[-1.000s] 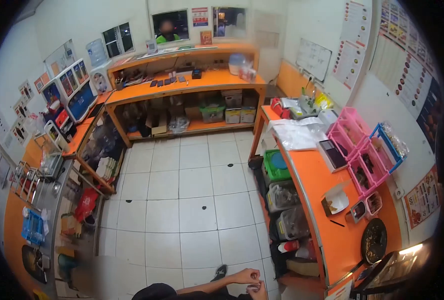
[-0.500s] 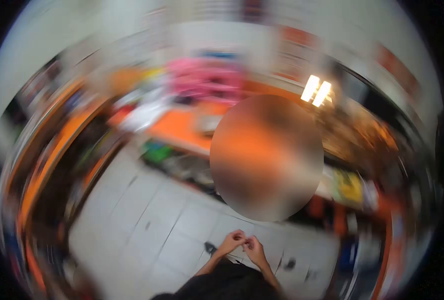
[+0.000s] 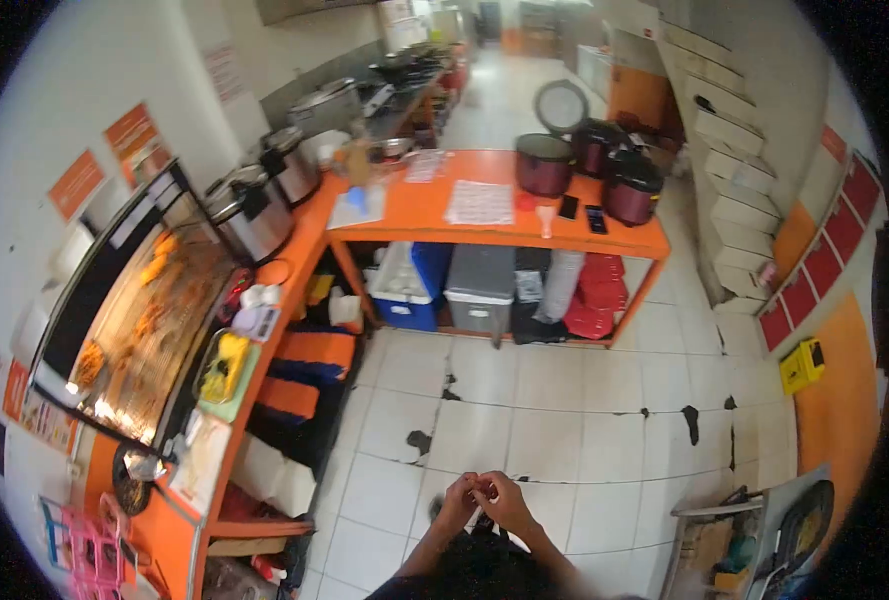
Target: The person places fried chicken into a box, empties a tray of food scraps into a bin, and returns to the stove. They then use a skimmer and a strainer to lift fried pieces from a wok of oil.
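My left hand and my right hand meet in front of my dark clothing, low in the head view. Their fingertips are curled and pressed together. Whatever lies between them, if anything, is too small to make out. Below the hands is the white tiled floor. Both hands are well apart from the orange table ahead.
Rice cookers, phones and papers stand or lie on the table. Beneath it sit a grey cooler box and red packs. A lit food display case is at left, stairs at right.
My view has swung to the right, from the shelves and a blurred wall to the orange table and a kitchen passage. My hands stay together in front of me.
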A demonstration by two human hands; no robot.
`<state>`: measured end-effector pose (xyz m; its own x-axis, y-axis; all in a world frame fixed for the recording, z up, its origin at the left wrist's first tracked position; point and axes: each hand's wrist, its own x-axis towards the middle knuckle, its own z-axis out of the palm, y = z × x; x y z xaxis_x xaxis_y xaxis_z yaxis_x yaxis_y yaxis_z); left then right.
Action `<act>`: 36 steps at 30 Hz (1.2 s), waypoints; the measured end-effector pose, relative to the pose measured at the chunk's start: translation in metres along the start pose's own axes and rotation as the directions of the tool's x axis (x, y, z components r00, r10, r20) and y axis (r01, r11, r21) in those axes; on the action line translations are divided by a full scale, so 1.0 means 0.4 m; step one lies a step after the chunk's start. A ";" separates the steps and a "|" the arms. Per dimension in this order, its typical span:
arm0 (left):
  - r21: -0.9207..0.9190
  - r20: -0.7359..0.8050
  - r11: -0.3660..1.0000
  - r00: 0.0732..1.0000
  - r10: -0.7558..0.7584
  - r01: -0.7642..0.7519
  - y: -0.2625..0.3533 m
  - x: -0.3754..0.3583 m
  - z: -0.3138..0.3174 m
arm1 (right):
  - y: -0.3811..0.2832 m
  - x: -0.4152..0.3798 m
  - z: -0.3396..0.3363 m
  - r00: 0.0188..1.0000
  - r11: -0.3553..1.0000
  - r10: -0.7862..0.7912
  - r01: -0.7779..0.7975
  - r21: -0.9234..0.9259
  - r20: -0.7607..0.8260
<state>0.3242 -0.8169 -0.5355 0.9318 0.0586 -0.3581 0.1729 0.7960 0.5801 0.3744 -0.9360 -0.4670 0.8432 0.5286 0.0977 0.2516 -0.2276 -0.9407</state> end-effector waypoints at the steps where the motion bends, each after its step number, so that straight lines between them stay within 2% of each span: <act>1: -0.005 0.050 0.997 0.996 -0.071 0.071 -0.028 0.065 0.031 | 0.022 0.014 -0.058 0.998 0.999 0.037 -0.037 0.011 -0.043; 4: 0.009 0.123 0.966 0.958 -0.258 0.259 -0.121 0.265 0.100 | 0.119 0.067 -0.218 0.982 0.995 0.074 -0.085 -0.056 -0.177; 5: 0.060 0.191 0.973 0.954 -0.232 0.224 -0.105 0.294 0.203 | 0.163 0.089 -0.271 0.975 0.988 0.003 -0.037 -0.150 -0.223; 8: 0.091 0.275 0.935 0.894 -0.355 0.343 -0.188 0.496 0.328 | 0.186 0.173 -0.468 0.940 0.985 0.113 -0.149 -0.088 -0.321; 9: 0.121 0.299 0.934 0.885 -0.357 0.336 -0.213 0.564 0.391 | 0.239 0.203 -0.537 0.940 0.986 0.050 -0.099 -0.132 -0.337; 12: 0.167 0.346 0.898 0.829 -0.440 0.407 -0.353 0.835 0.476 | 0.371 0.299 -0.768 0.871 0.973 0.165 -0.219 -0.066 -0.463; 13: 0.246 0.377 0.909 0.831 -0.410 0.336 -0.399 0.920 0.494 | 0.420 0.319 -0.850 0.831 0.949 0.218 -0.302 -0.086 -0.512; 14: 0.460 0.434 0.883 0.844 -0.315 0.093 -0.477 1.017 0.477 | 0.475 0.348 -0.955 0.787 0.920 0.255 -0.376 -0.109 -0.562; 15: 0.623 0.485 0.765 0.847 -0.217 -0.161 -0.554 1.112 0.461 | 0.528 0.358 -1.058 0.768 0.912 0.222 -0.381 -0.151 -0.600; 16: 0.710 0.597 0.557 0.788 -0.151 -0.431 -0.633 1.228 0.401 | 0.590 0.363 -1.151 0.750 0.903 0.194 -0.389 -0.184 -0.632; 17: 0.702 0.696 0.284 0.713 -0.081 -0.653 -0.707 1.343 0.346 | 0.658 0.360 -1.241 0.730 0.846 0.125 -0.433 -0.312 -0.672; 18: 0.575 0.815 -0.071 0.578 -0.041 -0.815 -0.734 1.390 0.330 | 0.705 0.358 -1.325 0.658 0.785 0.183 -0.545 -0.294 -0.731; 19: 0.797 0.600 0.064 0.778 -0.185 -0.600 -0.689 1.391 0.388 | 0.712 0.362 -1.405 0.649 0.812 0.155 -0.513 -0.278 -0.745; 20: 0.941 0.338 0.132 0.869 -0.361 -0.311 -0.575 1.380 0.519 | 0.706 0.379 -1.479 0.631 0.839 0.126 -0.480 -0.257 -0.766; 22: 0.964 0.258 0.056 0.873 -0.414 -0.259 -0.479 1.435 0.683 | 0.744 0.408 -1.610 0.507 0.719 0.189 -0.655 -0.233 -0.841; 23: 0.945 0.312 0.045 0.856 -0.412 -0.323 -0.516 1.519 0.669 | 0.804 0.403 -1.672 0.493 0.728 0.200 -0.654 -0.209 -0.847; 24: 0.884 0.445 0.043 0.811 -0.380 -0.465 -0.571 1.596 0.626 | 0.840 0.417 -1.717 0.471 0.744 0.213 -0.646 -0.170 -0.856; 26: 0.675 0.707 -0.017 0.653 -0.271 -0.738 -0.676 1.763 0.537 | 0.903 0.490 -1.835 0.452 0.781 0.225 -0.614 -0.118 -0.863; 27: 0.905 0.406 0.046 0.826 -0.391 -0.423 -0.707 1.828 0.520 | 0.937 0.539 -1.894 0.458 0.770 0.221 -0.624 -0.135 -0.861; 28: 0.999 0.051 0.032 0.888 -0.458 -0.040 -0.734 1.892 0.509 | 0.974 0.595 -1.952 0.469 0.759 0.217 -0.632 -0.154 -0.856; 30: 0.921 0.230 -0.175 0.848 -0.477 -0.348 -0.800 2.011 0.434 | 1.079 0.700 -2.077 0.503 0.830 0.194 -0.542 -0.132 -0.842; 31: 0.989 -0.065 -0.149 0.892 -0.448 -0.002 -0.783 2.019 0.496 | 1.098 0.772 -2.145 0.495 0.828 0.224 -0.552 -0.104 -0.839; 32: 0.976 -0.215 -0.110 0.888 -0.406 0.185 -0.790 2.045 0.552 | 1.120 0.842 -2.227 0.493 0.827 0.253 -0.557 -0.079 -0.832; 34: 0.919 -0.374 -0.013 0.865 -0.334 0.393 -0.818 2.098 0.667 | 1.190 0.968 -2.378 0.505 0.855 0.263 -0.516 -0.043 -0.822; 36: 0.855 -0.455 0.133 0.849 -0.268 0.501 -0.868 2.159 0.811 | 1.186 1.142 -2.553 0.574 0.876 0.240 -0.475 -0.080 -0.783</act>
<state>1.1721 -1.2381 -0.8090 0.5997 0.1108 -0.7926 0.7624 -0.3801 0.5237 1.3642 -1.6378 -0.5369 0.9162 -0.3917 0.0848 -0.1425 -0.5160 -0.8446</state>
